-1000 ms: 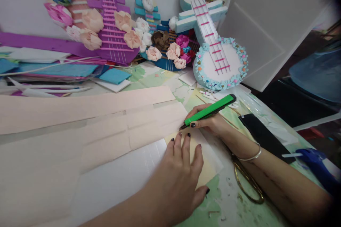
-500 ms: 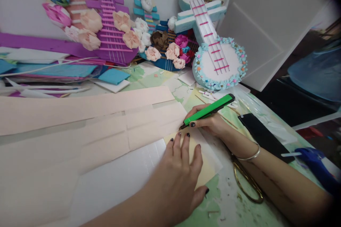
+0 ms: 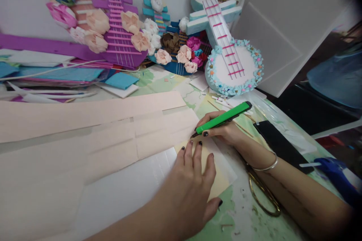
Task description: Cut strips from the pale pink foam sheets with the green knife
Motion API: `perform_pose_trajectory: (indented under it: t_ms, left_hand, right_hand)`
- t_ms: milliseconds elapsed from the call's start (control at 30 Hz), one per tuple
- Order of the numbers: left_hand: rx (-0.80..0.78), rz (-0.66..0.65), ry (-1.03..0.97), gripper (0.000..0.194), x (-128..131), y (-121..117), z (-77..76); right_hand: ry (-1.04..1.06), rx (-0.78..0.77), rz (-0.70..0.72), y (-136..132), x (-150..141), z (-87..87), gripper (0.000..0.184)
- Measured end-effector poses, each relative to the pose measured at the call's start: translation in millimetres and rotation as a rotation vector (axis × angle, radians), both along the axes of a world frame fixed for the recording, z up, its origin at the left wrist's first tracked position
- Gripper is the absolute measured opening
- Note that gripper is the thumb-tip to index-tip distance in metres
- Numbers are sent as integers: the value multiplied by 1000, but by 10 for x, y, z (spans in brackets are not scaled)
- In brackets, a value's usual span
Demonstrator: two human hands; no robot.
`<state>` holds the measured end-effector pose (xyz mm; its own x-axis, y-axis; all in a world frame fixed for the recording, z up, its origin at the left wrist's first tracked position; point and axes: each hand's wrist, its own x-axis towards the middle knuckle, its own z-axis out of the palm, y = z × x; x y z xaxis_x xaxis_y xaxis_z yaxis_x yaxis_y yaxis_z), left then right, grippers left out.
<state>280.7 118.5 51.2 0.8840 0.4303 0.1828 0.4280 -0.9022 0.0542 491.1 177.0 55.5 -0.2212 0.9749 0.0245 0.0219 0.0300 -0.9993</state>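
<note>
Green cutter (image 3: 222, 118), slim, black-ended

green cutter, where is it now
In the head view, the green cutter is right of centre in the right hand, its tip by the pale pink sheet, just beyond the left hand.

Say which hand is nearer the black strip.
Right. The right hand, holding the green cutter, lies left of the black strip; the left hand, on the yellow sheet, is farther left.

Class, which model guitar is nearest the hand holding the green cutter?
The pale blue and white guitar, nearest the right hand: small flowers ring its round body, while the others carry large flowers.
</note>
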Motion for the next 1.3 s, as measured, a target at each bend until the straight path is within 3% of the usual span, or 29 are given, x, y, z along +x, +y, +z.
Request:
perform_pose_trajectory:
  t_ms: [233,467,600,900,1300]
  left_hand:
    - [13,10,-8,73,-8,-15,-3]
    - [-2,12,-12,72,1,-3,-1]
    - [3,10,-23,71,-3,-5,-7]
    - [57,6,-102,71,3,9,-12]
    - [200,5,-176,68,-2,43,-166]
  right_hand:
    - [-82,34,5,-4,9,26,23]
    - [221,-47,-64,3,-60,25,26]
    - [286,-56,-53,0,-95,33,29]
    - [-71,17,-39,-39,-118,32,24]
    - [-69,25,97,9,-66,40,23]
